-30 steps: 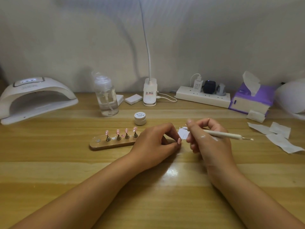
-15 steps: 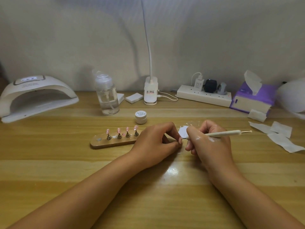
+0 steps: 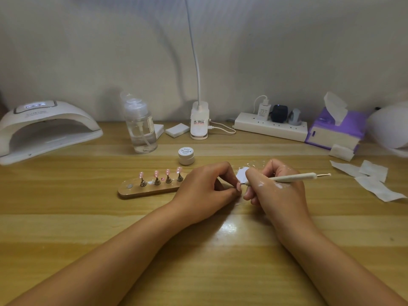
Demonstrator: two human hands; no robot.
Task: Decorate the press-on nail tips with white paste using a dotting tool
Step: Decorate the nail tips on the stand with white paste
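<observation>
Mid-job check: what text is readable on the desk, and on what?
"Painted": lid of the small white jar; print beneath unreadable.
Nail lamp: lettering too blurred.
Desk lamp base: red sticker print, blurred.
Charger: print too small.
Bottle: label unreadable.

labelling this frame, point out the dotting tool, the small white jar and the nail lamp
dotting tool (image 3: 293, 177): head view, on its white handle
small white jar (image 3: 186, 151): head view, on its lid
nail lamp (image 3: 44, 114): head view, on its arched top
</observation>
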